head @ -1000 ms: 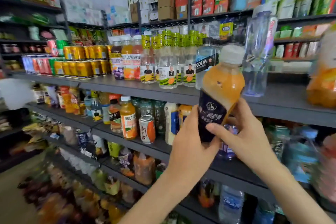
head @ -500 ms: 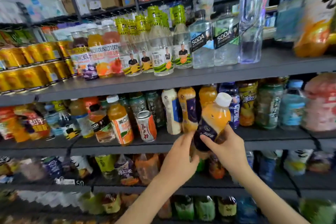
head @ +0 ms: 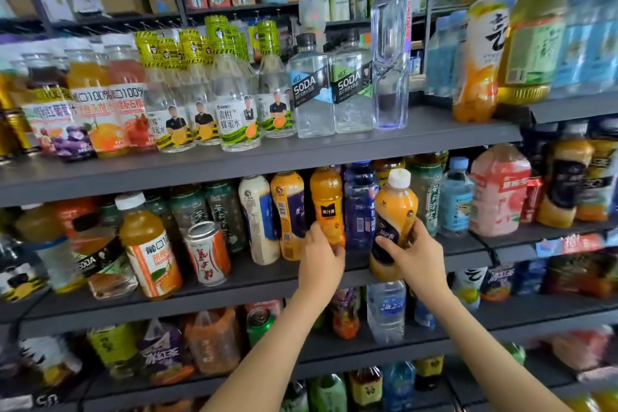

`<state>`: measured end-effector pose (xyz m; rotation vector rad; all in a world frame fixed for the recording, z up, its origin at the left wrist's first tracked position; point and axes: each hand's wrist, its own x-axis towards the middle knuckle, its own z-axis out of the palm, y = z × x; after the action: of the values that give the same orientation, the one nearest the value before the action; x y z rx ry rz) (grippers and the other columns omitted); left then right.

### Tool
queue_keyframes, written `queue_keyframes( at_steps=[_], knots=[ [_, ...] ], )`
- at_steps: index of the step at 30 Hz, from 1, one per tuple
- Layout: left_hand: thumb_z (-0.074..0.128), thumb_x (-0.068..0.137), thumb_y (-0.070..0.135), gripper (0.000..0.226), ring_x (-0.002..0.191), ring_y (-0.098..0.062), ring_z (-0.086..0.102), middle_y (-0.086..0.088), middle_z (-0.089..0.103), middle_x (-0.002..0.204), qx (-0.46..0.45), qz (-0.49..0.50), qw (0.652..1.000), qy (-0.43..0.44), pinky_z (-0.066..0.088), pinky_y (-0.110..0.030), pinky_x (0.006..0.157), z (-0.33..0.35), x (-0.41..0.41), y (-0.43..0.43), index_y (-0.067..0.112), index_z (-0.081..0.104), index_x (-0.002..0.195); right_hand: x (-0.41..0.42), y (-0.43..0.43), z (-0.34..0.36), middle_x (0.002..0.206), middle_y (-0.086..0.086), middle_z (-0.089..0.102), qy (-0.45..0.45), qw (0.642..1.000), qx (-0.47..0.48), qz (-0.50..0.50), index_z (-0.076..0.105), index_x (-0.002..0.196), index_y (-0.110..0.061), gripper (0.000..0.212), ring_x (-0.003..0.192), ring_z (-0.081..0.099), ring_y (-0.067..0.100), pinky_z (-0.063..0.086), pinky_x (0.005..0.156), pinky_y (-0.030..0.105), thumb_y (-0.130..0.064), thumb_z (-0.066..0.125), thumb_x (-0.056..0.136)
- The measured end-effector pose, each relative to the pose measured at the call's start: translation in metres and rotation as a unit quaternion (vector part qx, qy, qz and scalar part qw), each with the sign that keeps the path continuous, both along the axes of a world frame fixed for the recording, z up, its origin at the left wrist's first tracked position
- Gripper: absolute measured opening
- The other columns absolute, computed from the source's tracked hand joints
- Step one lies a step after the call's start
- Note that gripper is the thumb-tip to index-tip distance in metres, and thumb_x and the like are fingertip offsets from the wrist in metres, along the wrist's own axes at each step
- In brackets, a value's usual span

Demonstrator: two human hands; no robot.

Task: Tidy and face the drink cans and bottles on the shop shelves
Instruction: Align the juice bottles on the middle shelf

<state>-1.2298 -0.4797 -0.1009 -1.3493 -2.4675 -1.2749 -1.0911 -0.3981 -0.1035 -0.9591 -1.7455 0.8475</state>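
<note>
An orange juice bottle with a white cap and dark purple label is tilted slightly at the front edge of the middle shelf; my right hand grips its lower half. My left hand holds the base of another orange bottle with a black label, standing in the row behind. Beside it stand a yellow-and-purple bottle, a cream bottle and a dark blue bottle.
A red-and-white can and a leaning orange bottle stand left on the middle shelf. The upper shelf carries soda bottles and a tall clear water bottle. Lower shelves hold more drinks.
Both hands brought the white-capped orange bottle down from upper-shelf height to the middle shelf. My left hand left it and now holds the black-labelled orange bottle. The view shifted down and right.
</note>
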Motion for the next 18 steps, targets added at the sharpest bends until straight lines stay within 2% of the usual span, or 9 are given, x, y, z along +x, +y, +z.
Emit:
queue_keyframes(
  at_steps=[4, 7, 10, 13, 18],
  knots=[
    [0.064, 0.087, 0.021, 0.065, 0.118, -0.028, 0.051, -0.014, 0.049, 0.13, 0.038, 0.036, 0.997, -0.062, 0.045, -0.035, 0.094, -0.004, -0.006, 0.034, 0.004, 0.029, 0.14, -0.003, 0.015, 0.0, 0.095, -0.007, 0.065, -0.031, 0.999, 0.019, 0.019, 0.053, 0.119, -0.017, 0.05, 0.092, 0.063, 0.017, 0.052, 0.08, 0.035, -0.036, 0.074, 0.078],
    [0.066, 0.086, 0.021, 0.072, 0.124, -0.031, 0.045, -0.018, 0.044, 0.135, 0.083, 0.052, 0.993, -0.067, 0.042, -0.038, 0.1, -0.011, -0.008, 0.052, 0.0, 0.025, 0.141, -0.003, 0.021, -0.002, 0.097, -0.01, 0.062, -0.028, 0.998, 0.027, 0.044, 0.051, 0.118, -0.016, 0.047, 0.093, 0.061, 0.013, 0.05, 0.079, 0.03, -0.033, 0.074, 0.079],
    [0.067, 0.086, 0.025, 0.083, 0.133, -0.032, 0.036, -0.02, 0.035, 0.144, 0.11, 0.068, 0.989, -0.077, 0.036, -0.038, 0.105, -0.012, -0.006, 0.064, -0.001, 0.015, 0.145, 0.0, 0.025, -0.008, 0.105, -0.009, 0.063, -0.013, 0.997, 0.033, 0.069, 0.05, 0.122, -0.017, 0.052, 0.098, 0.061, 0.01, 0.052, 0.085, 0.032, -0.033, 0.074, 0.079],
    [0.066, 0.086, 0.025, 0.083, 0.132, -0.032, 0.037, -0.02, 0.034, 0.144, 0.12, 0.092, 0.985, -0.082, 0.037, -0.038, 0.103, -0.009, -0.007, 0.071, 0.0, 0.014, 0.146, 0.002, 0.031, -0.011, 0.108, -0.008, 0.064, -0.008, 0.995, 0.043, 0.085, 0.05, 0.124, -0.017, 0.055, 0.099, 0.061, 0.01, 0.053, 0.086, 0.035, -0.034, 0.074, 0.078],
    [0.066, 0.086, 0.024, 0.064, 0.114, -0.034, 0.05, -0.018, 0.038, 0.127, 0.093, 0.117, 0.987, -0.06, 0.044, -0.034, 0.09, -0.006, -0.011, 0.075, 0.0, 0.032, 0.134, 0.003, 0.037, -0.008, 0.102, -0.012, 0.063, -0.009, 0.994, 0.054, 0.098, 0.051, 0.122, -0.019, 0.052, 0.096, 0.061, 0.008, 0.052, 0.081, 0.028, -0.032, 0.074, 0.078]
  ],
)
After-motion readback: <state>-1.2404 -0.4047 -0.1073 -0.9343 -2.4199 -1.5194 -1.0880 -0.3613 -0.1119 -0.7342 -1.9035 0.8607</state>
